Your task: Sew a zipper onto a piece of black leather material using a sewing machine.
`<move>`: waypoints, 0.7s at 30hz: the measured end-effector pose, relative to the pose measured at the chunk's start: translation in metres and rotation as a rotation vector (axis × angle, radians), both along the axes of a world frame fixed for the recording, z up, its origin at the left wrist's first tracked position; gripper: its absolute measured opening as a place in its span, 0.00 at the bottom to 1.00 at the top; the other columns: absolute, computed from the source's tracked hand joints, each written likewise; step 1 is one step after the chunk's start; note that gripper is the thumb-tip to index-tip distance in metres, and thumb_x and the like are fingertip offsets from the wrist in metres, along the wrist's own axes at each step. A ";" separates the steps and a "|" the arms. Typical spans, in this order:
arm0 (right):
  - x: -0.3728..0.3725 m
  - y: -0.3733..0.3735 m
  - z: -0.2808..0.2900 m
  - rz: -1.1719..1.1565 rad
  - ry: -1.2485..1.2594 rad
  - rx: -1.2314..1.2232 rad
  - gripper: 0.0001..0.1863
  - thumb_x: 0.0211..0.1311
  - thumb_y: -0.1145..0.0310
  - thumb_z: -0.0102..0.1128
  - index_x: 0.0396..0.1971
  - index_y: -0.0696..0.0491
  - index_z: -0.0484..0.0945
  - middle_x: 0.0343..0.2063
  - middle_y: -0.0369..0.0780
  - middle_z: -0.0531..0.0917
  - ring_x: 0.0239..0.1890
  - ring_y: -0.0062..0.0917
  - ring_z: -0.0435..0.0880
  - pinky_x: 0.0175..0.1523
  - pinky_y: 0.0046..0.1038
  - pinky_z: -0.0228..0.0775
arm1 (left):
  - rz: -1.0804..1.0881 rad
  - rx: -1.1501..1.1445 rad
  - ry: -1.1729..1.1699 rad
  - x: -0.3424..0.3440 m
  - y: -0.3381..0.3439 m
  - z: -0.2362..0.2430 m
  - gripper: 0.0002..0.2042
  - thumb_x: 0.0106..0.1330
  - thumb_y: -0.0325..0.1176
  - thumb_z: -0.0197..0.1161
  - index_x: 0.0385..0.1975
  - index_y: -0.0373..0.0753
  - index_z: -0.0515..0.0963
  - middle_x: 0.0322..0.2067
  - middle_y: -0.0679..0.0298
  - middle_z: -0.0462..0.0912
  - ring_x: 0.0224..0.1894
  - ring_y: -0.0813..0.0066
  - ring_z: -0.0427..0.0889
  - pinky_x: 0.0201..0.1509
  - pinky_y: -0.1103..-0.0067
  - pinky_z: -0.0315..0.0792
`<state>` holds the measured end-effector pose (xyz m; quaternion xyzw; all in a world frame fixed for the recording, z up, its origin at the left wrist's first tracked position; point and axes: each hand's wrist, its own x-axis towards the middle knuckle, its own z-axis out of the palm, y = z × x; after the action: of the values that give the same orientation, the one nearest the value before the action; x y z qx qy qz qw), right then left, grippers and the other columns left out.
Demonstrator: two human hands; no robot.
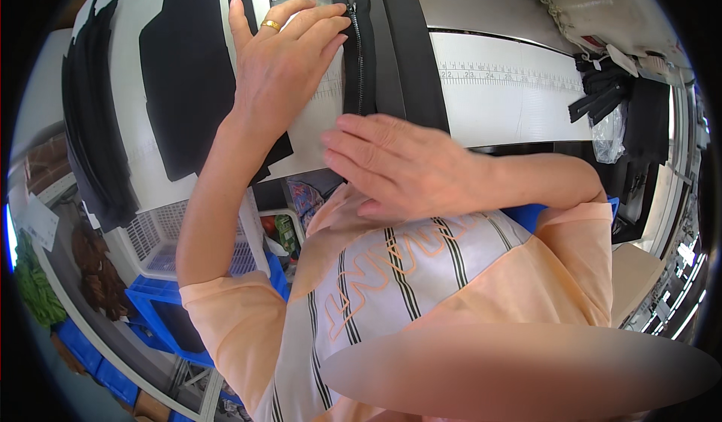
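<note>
My left hand (286, 61), wearing a gold ring, rests with spread fingers on the upper end of a black fabric strip with a metal zipper (359, 61). A wider black band (411, 53) lies at its right. My right hand (398, 166) is stretched out flat over the lower end of the strip, fingertips near or on it; whether they touch I cannot tell. Left of my left hand lie black cut fabric pieces (180, 83) on the white ruled work surface (511, 76).
A stack of black strips (94, 129) lies far left. Black zippers (598, 98) and a plastic bag (609, 136) lie right. Machine parts (617, 23) are at top right. A white plastic basket (162, 238) and blue crate (173, 324) stand below the table's left edge.
</note>
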<state>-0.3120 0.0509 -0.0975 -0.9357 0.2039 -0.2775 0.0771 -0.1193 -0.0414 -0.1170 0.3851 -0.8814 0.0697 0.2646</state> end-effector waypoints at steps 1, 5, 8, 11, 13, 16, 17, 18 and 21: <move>0.008 0.011 -0.006 -0.074 0.030 0.023 0.20 0.48 0.68 0.66 0.42 0.62 0.80 0.45 0.47 0.82 0.49 0.41 0.82 0.55 0.37 0.76 | -0.011 -0.020 0.016 0.000 -0.001 -0.001 0.07 0.61 0.35 0.66 0.39 0.48 0.82 0.44 0.81 0.83 0.49 0.76 0.78 0.62 0.43 0.51; -0.003 0.012 -0.005 -0.096 -0.076 0.089 0.21 0.45 0.71 0.64 0.43 0.61 0.81 0.48 0.46 0.82 0.51 0.39 0.82 0.58 0.37 0.74 | 0.029 0.059 -0.048 0.003 0.002 -0.004 0.09 0.67 0.35 0.61 0.44 0.50 0.83 0.49 0.80 0.83 0.55 0.76 0.76 0.65 0.45 0.47; -0.028 0.015 0.005 -0.157 -0.034 0.037 0.18 0.50 0.70 0.62 0.44 0.54 0.82 0.53 0.41 0.82 0.56 0.33 0.80 0.60 0.37 0.71 | 0.025 0.040 -0.056 0.006 0.000 -0.005 0.08 0.68 0.34 0.60 0.44 0.49 0.83 0.49 0.80 0.83 0.55 0.76 0.76 0.66 0.45 0.46; -0.032 0.023 -0.019 -0.196 -0.005 0.075 0.19 0.51 0.69 0.62 0.47 0.53 0.81 0.55 0.41 0.80 0.59 0.33 0.78 0.61 0.37 0.71 | 0.034 0.067 -0.088 0.005 0.000 0.001 0.08 0.69 0.33 0.58 0.44 0.49 0.83 0.49 0.80 0.83 0.56 0.76 0.76 0.66 0.46 0.46; -0.031 0.026 -0.024 -0.209 0.010 0.057 0.20 0.52 0.69 0.62 0.48 0.53 0.81 0.56 0.40 0.80 0.60 0.32 0.77 0.62 0.37 0.69 | 0.033 0.057 -0.085 0.005 -0.002 -0.001 0.09 0.69 0.33 0.58 0.44 0.49 0.83 0.49 0.80 0.83 0.56 0.76 0.76 0.67 0.46 0.46; -0.030 0.028 -0.026 -0.220 0.042 0.042 0.22 0.53 0.69 0.61 0.51 0.51 0.80 0.57 0.39 0.79 0.62 0.32 0.75 0.65 0.38 0.65 | 0.037 0.082 -0.075 0.004 -0.002 -0.001 0.09 0.69 0.33 0.57 0.44 0.50 0.83 0.49 0.80 0.83 0.56 0.75 0.76 0.67 0.46 0.46; -0.030 0.029 -0.026 -0.219 0.065 0.046 0.22 0.53 0.69 0.61 0.51 0.51 0.79 0.58 0.38 0.78 0.63 0.32 0.74 0.67 0.38 0.64 | 0.036 0.082 -0.075 0.005 -0.002 -0.001 0.09 0.69 0.33 0.57 0.44 0.50 0.83 0.49 0.80 0.83 0.56 0.75 0.76 0.67 0.46 0.46; -0.030 0.029 -0.026 -0.222 0.064 0.046 0.22 0.53 0.69 0.61 0.51 0.51 0.79 0.58 0.38 0.78 0.63 0.32 0.74 0.67 0.38 0.64 | 0.028 0.081 -0.080 0.006 -0.002 -0.002 0.09 0.68 0.36 0.59 0.45 0.49 0.82 0.50 0.80 0.82 0.58 0.74 0.75 0.68 0.45 0.45; -0.030 0.029 -0.022 -0.220 0.121 0.002 0.22 0.53 0.67 0.63 0.51 0.51 0.80 0.58 0.38 0.78 0.64 0.33 0.73 0.69 0.39 0.59 | -0.008 0.084 -0.058 0.005 0.000 0.001 0.15 0.63 0.45 0.63 0.46 0.48 0.82 0.51 0.78 0.82 0.58 0.70 0.74 0.66 0.46 0.46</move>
<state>-0.3423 0.0800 -0.1198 -0.9226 0.3100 -0.2269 0.0348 -0.1142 -0.0416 -0.1159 0.3903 -0.8923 0.0426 0.2230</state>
